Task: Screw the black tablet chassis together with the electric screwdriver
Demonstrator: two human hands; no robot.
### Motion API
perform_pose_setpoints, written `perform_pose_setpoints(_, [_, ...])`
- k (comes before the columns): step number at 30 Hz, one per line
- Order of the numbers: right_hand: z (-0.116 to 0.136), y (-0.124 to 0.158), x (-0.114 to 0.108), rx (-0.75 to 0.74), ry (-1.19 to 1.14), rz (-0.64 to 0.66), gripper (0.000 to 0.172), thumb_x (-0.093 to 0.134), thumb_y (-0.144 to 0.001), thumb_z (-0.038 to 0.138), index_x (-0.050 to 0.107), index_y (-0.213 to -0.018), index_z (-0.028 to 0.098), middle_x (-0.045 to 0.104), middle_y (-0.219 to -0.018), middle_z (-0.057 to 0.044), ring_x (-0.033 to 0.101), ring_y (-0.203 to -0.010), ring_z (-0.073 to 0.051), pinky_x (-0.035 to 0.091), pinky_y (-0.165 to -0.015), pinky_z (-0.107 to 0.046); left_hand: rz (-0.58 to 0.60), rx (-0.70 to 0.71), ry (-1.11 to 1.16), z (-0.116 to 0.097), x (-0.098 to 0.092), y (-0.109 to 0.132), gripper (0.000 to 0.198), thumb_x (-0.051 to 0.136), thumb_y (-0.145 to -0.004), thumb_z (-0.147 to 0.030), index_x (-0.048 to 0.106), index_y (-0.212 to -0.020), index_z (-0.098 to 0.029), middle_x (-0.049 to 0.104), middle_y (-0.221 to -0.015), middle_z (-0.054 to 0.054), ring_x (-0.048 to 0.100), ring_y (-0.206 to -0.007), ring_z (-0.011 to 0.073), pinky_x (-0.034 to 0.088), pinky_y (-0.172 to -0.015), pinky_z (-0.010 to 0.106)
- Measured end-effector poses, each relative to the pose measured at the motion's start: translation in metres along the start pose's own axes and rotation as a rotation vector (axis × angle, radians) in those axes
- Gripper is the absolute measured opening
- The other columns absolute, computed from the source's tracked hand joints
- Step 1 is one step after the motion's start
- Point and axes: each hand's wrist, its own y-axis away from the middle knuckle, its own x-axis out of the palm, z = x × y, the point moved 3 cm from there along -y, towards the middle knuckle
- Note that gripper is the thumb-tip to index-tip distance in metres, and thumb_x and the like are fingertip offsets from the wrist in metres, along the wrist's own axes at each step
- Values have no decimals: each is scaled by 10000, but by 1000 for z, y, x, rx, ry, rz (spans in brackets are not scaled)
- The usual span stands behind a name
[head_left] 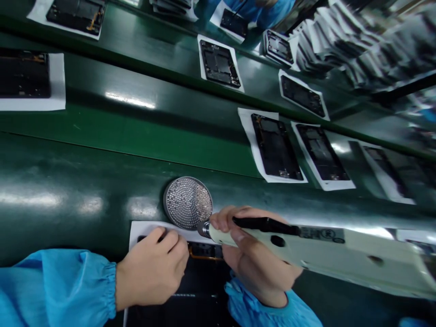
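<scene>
A worker in a blue smock sits over a black phone housing [200, 284] on a glossy green conveyor belt [129, 131], seen at a steep tilt. The right hand [259, 259] is clenched round a cream electric screwdriver [306, 243], fingers wrapped on the barrel, its steel tip [204, 229] just beside a round perforated metal dish [187, 203]. The dish's silver face is studded with tiny bright points, too small to tell apart. A black strip [265, 225] runs along the top of the screwdriver, and a label [322, 234] on its body carries small dark print and marks, none of it legible. The left hand [151, 272] is curled, its fingertips down on a white paper sheet [146, 231] at the housing's edge; whether it grasps anything cannot be told. The housing lies on that sheet beneath both hands, at the lower edge of the view, with an orange flex cable [204, 257] across it. The left sleeve [57, 286] ends in a gathered elastic cuff. Along the belt, at least ten more black housings [275, 147] lie on their own white sheets. At upper right stand blurred black-and-white stacks [340, 45], near a co-worker's blue sleeve [259, 9].
</scene>
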Motion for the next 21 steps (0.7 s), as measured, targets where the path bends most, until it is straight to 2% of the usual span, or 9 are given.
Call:
perform_pose_setpoints(6, [2,0,2,0,19,-1,173,698,-828,163,742,-960,267,617,-682,-10,582,-628,-185,508,-578,-352,-31,0,8,1,0,3,323,521,-944,-245,670,-1144,-38,646,-1070,161,572,-917,291,415,-764,422])
perform_pose_setpoints(11, [22,6,-1,22,-42,-9,202,709,-820,144,733,-991,251,592,-697,-3,545,-646,-163,491,-598,-334,-84,0,34,3,-3,3,254,526,-904,-203,712,-981,-48,651,-985,159,567,-849,279,415,-715,407])
perform_pose_setpoints(14, [30,13,-1,83,-28,85,214,690,-839,137,717,-1019,249,580,-706,-5,545,-666,-162,497,-608,-335,-85,-6,38,3,-3,2,227,535,-904,-198,714,-932,-62,647,-947,149,561,-824,269,408,-704,400])
perform_pose_setpoints(17, [25,19,3,129,-3,204,258,641,-869,124,690,-1079,267,578,-725,-11,562,-698,-175,502,-627,-352,-57,5,45,2,-2,2,236,528,-911,-206,705,-951,-56,647,-951,160,565,-841,275,400,-710,405])
perform_pose_setpoints(21, [17,23,8,112,17,242,284,607,-871,102,672,-1092,268,584,-750,-14,577,-701,-180,503,-626,-359,-55,20,45,2,-2,3,257,504,-918,-199,704,-965,-46,655,-989,187,577,-877,300,392,-722,415])
